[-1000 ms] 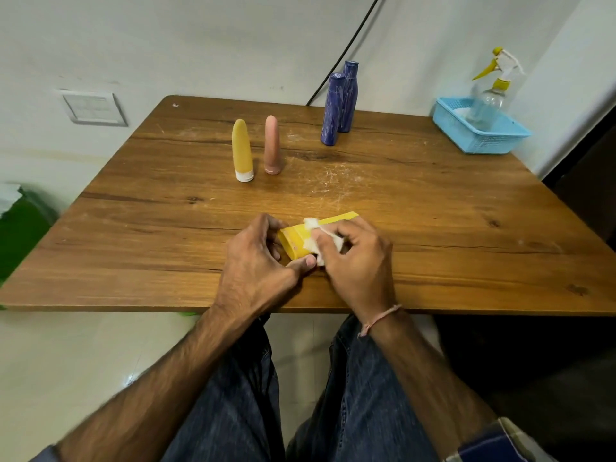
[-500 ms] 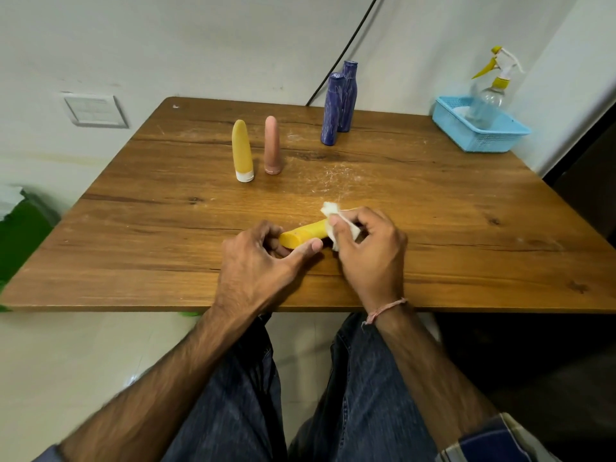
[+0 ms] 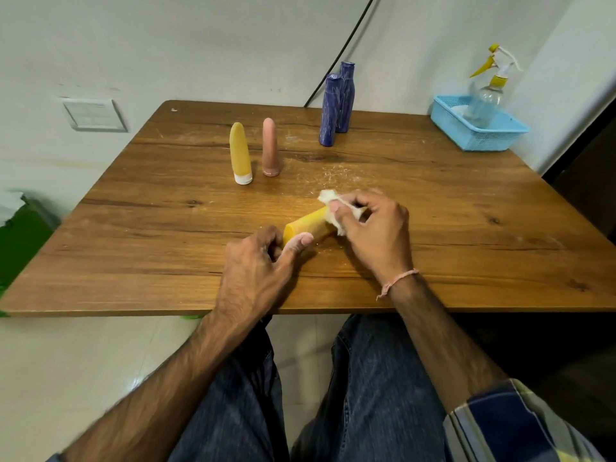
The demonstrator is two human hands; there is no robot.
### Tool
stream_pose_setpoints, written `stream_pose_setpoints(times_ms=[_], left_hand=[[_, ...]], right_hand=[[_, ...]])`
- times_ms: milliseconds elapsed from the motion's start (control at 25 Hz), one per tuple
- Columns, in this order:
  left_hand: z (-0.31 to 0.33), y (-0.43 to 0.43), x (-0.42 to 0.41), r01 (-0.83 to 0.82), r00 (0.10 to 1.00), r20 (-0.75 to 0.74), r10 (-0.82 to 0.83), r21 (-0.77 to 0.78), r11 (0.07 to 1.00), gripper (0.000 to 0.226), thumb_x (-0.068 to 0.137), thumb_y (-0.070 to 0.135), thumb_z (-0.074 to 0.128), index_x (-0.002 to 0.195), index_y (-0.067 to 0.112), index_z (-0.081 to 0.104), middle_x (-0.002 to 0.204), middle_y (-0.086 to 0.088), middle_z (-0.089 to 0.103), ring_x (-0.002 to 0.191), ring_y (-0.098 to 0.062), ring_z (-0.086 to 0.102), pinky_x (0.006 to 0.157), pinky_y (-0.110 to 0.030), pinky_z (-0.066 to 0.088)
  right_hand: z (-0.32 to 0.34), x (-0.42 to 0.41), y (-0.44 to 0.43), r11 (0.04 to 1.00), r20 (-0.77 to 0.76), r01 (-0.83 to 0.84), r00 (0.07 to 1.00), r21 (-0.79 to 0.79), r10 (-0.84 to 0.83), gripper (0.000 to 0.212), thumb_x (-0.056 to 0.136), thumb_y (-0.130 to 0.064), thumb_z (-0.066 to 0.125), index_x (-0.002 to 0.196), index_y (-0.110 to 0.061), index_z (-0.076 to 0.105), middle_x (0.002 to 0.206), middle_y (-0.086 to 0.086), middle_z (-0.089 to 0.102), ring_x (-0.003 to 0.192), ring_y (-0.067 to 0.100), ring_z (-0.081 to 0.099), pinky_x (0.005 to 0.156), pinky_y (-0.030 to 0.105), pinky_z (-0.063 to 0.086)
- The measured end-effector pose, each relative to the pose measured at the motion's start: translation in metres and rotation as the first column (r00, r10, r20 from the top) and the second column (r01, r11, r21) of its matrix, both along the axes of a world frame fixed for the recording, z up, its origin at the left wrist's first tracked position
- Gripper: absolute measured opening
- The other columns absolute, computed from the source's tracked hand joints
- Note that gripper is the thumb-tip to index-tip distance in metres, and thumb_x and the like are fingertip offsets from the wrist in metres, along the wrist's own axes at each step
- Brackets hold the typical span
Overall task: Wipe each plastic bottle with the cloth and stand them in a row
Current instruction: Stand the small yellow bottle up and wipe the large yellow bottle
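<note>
Yellow bottle [image 3: 308,225] in left hand [image 3: 256,265], cloth [image 3: 328,196] in right hand [image 3: 376,228]; seemingly four bottles [image 3: 240,153] standing.

The right hand [image 3: 376,228] slides the cloth [image 3: 326,196] farther along the yellow bottle [image 3: 308,223], away from the left hand [image 3: 253,268]. More bottle shows between them.

Your left hand [image 3: 256,265] grips yellow bottle [image 3: 308,223] mid-frame; your right hand [image 3: 373,228] pinches cloth [image 3: 333,206] round it.

Far right: spray bottle [image 3: 485,101] stood in basket [image 3: 480,145].
Middle: short bottles [image 3: 240,153] stood left of tall bottles [image 3: 330,111].
Front: lying bottle [image 3: 306,223] rested on tabletop [image 3: 466,211].
</note>
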State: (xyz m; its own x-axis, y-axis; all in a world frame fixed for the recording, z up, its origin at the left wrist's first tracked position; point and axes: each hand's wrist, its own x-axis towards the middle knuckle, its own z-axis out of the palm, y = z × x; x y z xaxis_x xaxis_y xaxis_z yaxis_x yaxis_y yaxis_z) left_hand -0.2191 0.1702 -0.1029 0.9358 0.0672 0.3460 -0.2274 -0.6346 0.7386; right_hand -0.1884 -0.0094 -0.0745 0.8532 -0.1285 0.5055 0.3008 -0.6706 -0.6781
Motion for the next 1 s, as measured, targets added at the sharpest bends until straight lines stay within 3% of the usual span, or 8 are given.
stream_pose_setpoints(times_ms=[80, 160, 320, 400, 520, 680, 840, 1000], left_hand=[[-0.001, 0.001, 0.0, 0.011, 1.0, 0.009, -0.011, 0.049, 0.999, 0.051, 0.087, 0.065, 0.051, 0.068, 0.018, 0.053, 0.053, 0.009, 0.05, 0.05, -0.004, 0.048, 0.045, -0.015, 0.034], [-0.003, 0.002, 0.002, 0.033, 0.999, 0.014, -0.034, 0.088, 0.996, 0.047, 0.091, 0.06, 0.053, 0.07, 0.018, 0.053, 0.054, 0.008, 0.05, 0.05, -0.005, 0.048, 0.044, -0.015, 0.029], [-0.004, 0.002, 0.005, 0.048, 0.999, -0.006, -0.048, 0.123, 0.991, 0.045, 0.094, 0.055, 0.054, 0.079, 0.013, 0.059, 0.059, 0.008, 0.051, 0.055, -0.01, 0.051, 0.048, -0.017, 0.027], [-0.004, 0.002, 0.004, 0.054, 0.999, -0.012, -0.053, 0.121, 0.991, 0.046, 0.094, 0.055, 0.054, 0.08, 0.011, 0.06, 0.059, 0.007, 0.052, 0.056, -0.011, 0.051, 0.048, -0.018, 0.028], [-0.003, 0.002, 0.005, 0.06, 0.997, -0.058, -0.054, 0.11, 0.992, 0.046, 0.094, 0.058, 0.051, 0.079, 0.015, 0.058, 0.06, 0.006, 0.052, 0.055, -0.006, 0.05, 0.046, -0.014, 0.026], [-0.002, 0.002, 0.006, 0.028, 0.998, -0.061, -0.027, 0.022, 0.999, 0.054, 0.085, 0.068, 0.051, 0.073, 0.016, 0.058, 0.059, 0.005, 0.056, 0.054, -0.01, 0.052, 0.049, -0.019, 0.03], [-0.002, 0.002, 0.009, -0.022, 0.996, -0.081, 0.021, -0.011, 1.0, 0.044, 0.075, 0.056, 0.08, 0.091, 0.021, 0.057, 0.075, 0.01, 0.064, 0.064, -0.002, 0.057, 0.049, -0.011, 0.038], [-0.002, 0.004, 0.011, -0.038, 0.998, -0.056, 0.033, -0.091, 0.995, 0.042, 0.075, 0.05, 0.083, 0.089, 0.018, 0.058, 0.076, 0.009, 0.064, 0.065, -0.003, 0.059, 0.055, -0.009, 0.044]], right_hand=[[0.002, -0.013, 0.02, 0.981, 0.033, -0.189, 0.981, -0.046, 0.191, 0.012, 0.086, -0.019, 0.076, 0.097, -0.016, 0.079, 0.092, -0.003, 0.07, 0.083, 0.005, 0.064, 0.072, 0.012, 0.048], [0.002, -0.009, 0.019, 0.973, 0.038, -0.213, 0.975, -0.087, 0.217, 0.013, 0.086, -0.02, 0.076, 0.099, -0.016, 0.079, 0.092, -0.002, 0.071, 0.083, 0.006, 0.065, 0.073, 0.014, 0.05], [0.003, 0.032, -0.023, 0.991, -0.036, 0.101, 0.994, -0.092, -0.104, 0.013, 0.086, -0.023, 0.074, 0.097, -0.019, 0.08, 0.103, -0.002, 0.076, 0.094, 0.012, 0.069, 0.085, 0.026, 0.055], [0.001, 0.036, -0.031, 0.983, -0.042, 0.143, 0.988, -0.118, -0.149, 0.016, 0.086, -0.02, 0.074, 0.1, -0.017, 0.08, 0.107, 0.002, 0.076, 0.097, 0.015, 0.07, 0.087, 0.024, 0.053], [-0.007, 0.019, -0.015, 0.993, 0.019, 0.027, 1.0, -0.115, -0.024, 0.021, 0.087, -0.018, 0.075, 0.107, -0.012, 0.077, 0.104, 0.003, 0.074, 0.093, 0.013, 0.067, 0.084, 0.027, 0.056], [-0.011, 0.0, 0.008, 0.967, 0.084, -0.223, 0.969, -0.12, 0.234, 0.021, 0.085, -0.016, 0.077, 0.106, -0.012, 0.078, 0.096, 0.0, 0.073, 0.085, 0.008, 0.065, 0.075, 0.016, 0.052], [-0.009, 0.003, 0.004, 0.968, 0.007, -0.227, 0.973, -0.103, 0.229, 0.017, 0.087, -0.019, 0.076, 0.103, -0.015, 0.078, 0.095, -0.005, 0.072, 0.087, 0.004, 0.065, 0.076, 0.016, 0.052], [-0.012, -0.001, 0.009, 0.955, -0.016, -0.279, 0.96, -0.097, 0.279, 0.017, 0.087, -0.019, 0.076, 0.102, -0.014, 0.079, 0.098, -0.003, 0.073, 0.091, 0.005, 0.067, 0.079, 0.018, 0.054]])
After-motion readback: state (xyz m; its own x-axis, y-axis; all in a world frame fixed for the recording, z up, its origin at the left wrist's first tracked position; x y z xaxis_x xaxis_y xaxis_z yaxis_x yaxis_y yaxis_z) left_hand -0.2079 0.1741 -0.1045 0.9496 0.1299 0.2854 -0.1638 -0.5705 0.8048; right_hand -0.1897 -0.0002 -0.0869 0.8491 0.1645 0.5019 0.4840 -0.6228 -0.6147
